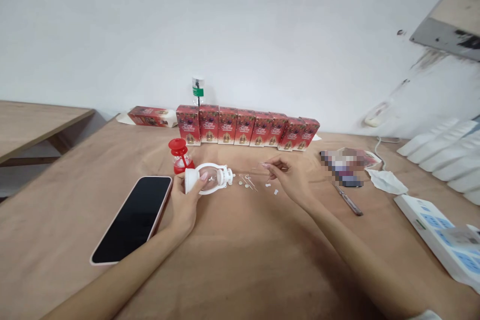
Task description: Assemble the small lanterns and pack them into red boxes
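Observation:
My left hand (190, 200) is wrapped round the base of a small white toy lantern (226, 176), which lies on its side with its clear globe toward the right. Thumb and fingers of my right hand (284, 175) are pinched on a thin wire-like piece (256, 167), too fine to name surely. Between the hands, thin pale sticks (249, 183) and small round discs (240, 183) lie on the wood. Two little white pieces (276, 192) rest below my right fingers. Behind my left hand a red lantern (179, 156) stands upright.
Several red printed boxes (227, 127) stand in a row by the wall, another box (152, 116) lying to their left. Behind them is a clear bottle (197, 91). A phone (133, 220) lies at left; a box cutter (348, 201) and power strip (435, 235) at right.

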A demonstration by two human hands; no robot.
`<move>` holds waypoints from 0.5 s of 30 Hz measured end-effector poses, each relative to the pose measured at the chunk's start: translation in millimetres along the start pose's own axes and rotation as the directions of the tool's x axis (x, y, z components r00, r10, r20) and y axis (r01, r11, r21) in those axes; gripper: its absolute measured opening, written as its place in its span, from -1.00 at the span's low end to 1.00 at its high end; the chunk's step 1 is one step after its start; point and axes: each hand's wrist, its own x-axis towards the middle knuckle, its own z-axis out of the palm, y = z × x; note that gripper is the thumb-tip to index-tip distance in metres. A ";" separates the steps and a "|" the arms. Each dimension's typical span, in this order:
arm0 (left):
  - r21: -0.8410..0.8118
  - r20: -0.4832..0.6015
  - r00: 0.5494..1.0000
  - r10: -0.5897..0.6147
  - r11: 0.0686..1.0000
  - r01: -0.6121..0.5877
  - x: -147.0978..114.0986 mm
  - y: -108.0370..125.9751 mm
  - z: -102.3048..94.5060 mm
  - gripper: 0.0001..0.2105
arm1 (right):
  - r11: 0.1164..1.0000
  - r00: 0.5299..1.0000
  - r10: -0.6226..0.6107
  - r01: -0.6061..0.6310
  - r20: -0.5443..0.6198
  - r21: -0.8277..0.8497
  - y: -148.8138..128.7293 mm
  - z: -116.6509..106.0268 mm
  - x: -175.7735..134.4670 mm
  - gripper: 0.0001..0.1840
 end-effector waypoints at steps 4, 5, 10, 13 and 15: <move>-0.151 -0.010 0.985 -0.174 0.974 0.170 -0.9 2.5 1.3 -0.56 | 0.904 0.980 -0.196 0.193 0.032 -0.381 -2.4 0.5 2.3 -0.82; -0.168 0.007 0.982 -0.188 0.968 0.187 -0.9 2.2 1.2 -0.58 | 0.864 0.974 -0.224 0.214 0.033 -0.455 -3.6 0.2 3.1 -0.82; -0.200 0.050 0.972 -0.231 0.951 0.236 -0.6 -1.7 0.1 -0.59 | 0.811 0.972 -0.232 0.216 0.039 -0.543 -9.1 -4.3 6.9 -0.77; -0.229 0.052 0.968 -0.244 0.941 0.249 -1.3 -0.1 1.0 -0.57 | 0.982 0.996 -0.092 0.090 -0.004 -0.166 -11.3 -4.0 6.6 -0.75; -0.255 0.055 0.965 -0.258 0.931 0.263 -2.2 3.5 2.5 -0.56 | 0.985 0.999 0.026 -0.031 0.031 0.172 -12.4 2.4 5.2 -0.66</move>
